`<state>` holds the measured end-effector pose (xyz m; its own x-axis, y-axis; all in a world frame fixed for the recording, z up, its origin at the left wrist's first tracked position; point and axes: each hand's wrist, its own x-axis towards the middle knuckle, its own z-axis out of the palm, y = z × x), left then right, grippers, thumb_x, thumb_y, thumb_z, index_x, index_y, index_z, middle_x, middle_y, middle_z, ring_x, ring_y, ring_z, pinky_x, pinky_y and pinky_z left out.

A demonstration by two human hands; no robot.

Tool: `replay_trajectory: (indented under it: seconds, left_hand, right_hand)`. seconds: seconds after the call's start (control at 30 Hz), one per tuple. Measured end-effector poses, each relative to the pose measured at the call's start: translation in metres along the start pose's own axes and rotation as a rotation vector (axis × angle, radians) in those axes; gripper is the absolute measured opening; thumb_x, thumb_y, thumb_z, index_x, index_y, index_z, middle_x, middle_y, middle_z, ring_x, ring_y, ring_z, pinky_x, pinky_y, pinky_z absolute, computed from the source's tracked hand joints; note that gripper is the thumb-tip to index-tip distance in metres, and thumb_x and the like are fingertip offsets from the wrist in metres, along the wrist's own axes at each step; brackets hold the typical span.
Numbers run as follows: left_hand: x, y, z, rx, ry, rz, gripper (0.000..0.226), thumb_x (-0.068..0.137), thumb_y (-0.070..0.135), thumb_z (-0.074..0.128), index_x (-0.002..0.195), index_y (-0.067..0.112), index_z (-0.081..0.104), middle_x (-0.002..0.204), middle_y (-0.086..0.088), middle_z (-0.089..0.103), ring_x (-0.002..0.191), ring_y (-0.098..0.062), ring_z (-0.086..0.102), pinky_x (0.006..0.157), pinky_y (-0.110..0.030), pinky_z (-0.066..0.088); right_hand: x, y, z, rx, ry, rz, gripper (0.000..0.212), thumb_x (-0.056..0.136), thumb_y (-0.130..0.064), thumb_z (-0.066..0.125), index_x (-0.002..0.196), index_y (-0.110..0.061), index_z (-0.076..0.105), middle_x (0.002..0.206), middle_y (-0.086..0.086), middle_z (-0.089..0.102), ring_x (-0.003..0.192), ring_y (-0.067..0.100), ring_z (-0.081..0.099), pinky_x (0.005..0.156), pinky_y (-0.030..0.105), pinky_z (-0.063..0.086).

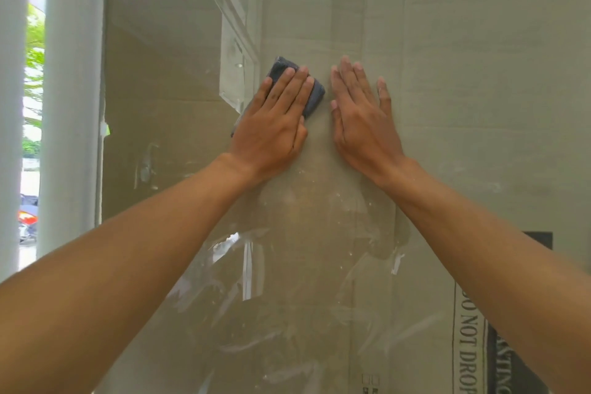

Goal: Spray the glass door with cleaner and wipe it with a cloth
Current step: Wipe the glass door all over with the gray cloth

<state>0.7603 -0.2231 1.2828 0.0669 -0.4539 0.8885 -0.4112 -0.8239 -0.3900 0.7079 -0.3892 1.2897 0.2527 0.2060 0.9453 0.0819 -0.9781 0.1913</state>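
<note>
The straight, close-set fingers of the left hand lie flat on a dark grey, folded, soft-looking cloth. They press it against the clear glass door, and none of them curls round it. The cloth shows past the fingertips toward 12 o'clock and past the hand's edge toward 3 o'clock; the rest is hidden under the palm. Just beside it at 3 o'clock, the right hand rests spread and flat on bare glass, holding nothing. The pane is smooth and shiny, streaked with whitish smears and reflections. Behind it stands dull brown cardboard. Its black print, cut off at 5 o'clock, partly reads "DO NOT DROP". At 9 o'clock rises a white door frame, with blurred green foliage beyond.
</note>
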Motion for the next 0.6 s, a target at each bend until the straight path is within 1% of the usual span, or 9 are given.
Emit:
replay_trajectory:
  seconds: [0.07,0.17,0.3,0.4,0.47,0.6]
  left_hand:
    - [0.017,-0.007,-0.003,-0.007,0.004,-0.055,0.057,0.102,0.023,0.024,0.154,0.008,0.006,0.163,-0.009,0.003,0.150,-0.022,-0.002,0.122,-0.037,-0.005]
    - [0.043,-0.023,-0.013,-0.024,0.017,-0.128,0.056,0.103,0.022,0.024,0.154,0.008,0.005,0.163,-0.008,0.000,0.150,-0.021,-0.003,0.121,-0.036,-0.006]
    - [0.057,-0.048,-0.021,-0.065,0.033,-0.143,0.056,0.103,0.021,0.025,0.154,0.007,0.005,0.163,-0.008,0.001,0.150,-0.021,-0.003,0.121,-0.035,-0.006]
    - [0.052,-0.049,-0.017,-0.059,0.067,-0.139,0.056,0.103,0.021,0.025,0.154,0.008,0.007,0.163,-0.008,0.002,0.150,-0.021,-0.001,0.121,-0.036,-0.005]
    - [0.043,-0.046,-0.011,-0.042,0.086,-0.104,0.057,0.102,0.021,0.026,0.154,0.007,0.009,0.163,-0.009,0.005,0.150,-0.021,0.001,0.121,-0.036,-0.004]
    - [0.005,-0.034,-0.001,-0.011,0.082,0.068,0.058,0.098,0.022,0.029,0.153,0.007,0.018,0.161,-0.011,0.015,0.150,-0.023,0.010,0.123,-0.040,0.005]
  right_hand:
    - [0.008,-0.004,-0.001,-0.008,0.001,0.000,0.052,0.106,-0.021,0.026,0.156,-0.010,0.016,0.164,0.007,0.008,0.152,0.020,0.003,0.121,0.047,0.001]
    - [0.020,-0.010,-0.002,-0.010,-0.006,0.010,0.053,0.106,-0.021,0.026,0.156,-0.011,0.014,0.165,0.006,0.006,0.152,0.019,0.002,0.122,0.047,0.002]
    - [0.033,-0.016,-0.002,-0.001,-0.002,0.019,0.053,0.106,-0.021,0.026,0.157,-0.011,0.014,0.165,0.006,0.004,0.152,0.020,0.003,0.122,0.048,0.003]
    - [0.036,-0.018,0.000,0.004,-0.005,0.028,0.053,0.106,-0.021,0.025,0.157,-0.011,0.014,0.165,0.005,0.005,0.152,0.019,0.003,0.122,0.048,0.002]
    - [0.032,-0.019,0.003,0.006,-0.003,0.022,0.052,0.106,-0.021,0.025,0.156,-0.010,0.015,0.165,0.005,0.006,0.152,0.019,0.002,0.122,0.048,0.000]
    - [0.020,-0.017,0.011,-0.004,0.016,0.023,0.052,0.106,-0.019,0.026,0.156,-0.009,0.016,0.164,0.006,0.007,0.152,0.020,0.002,0.121,0.047,-0.001]
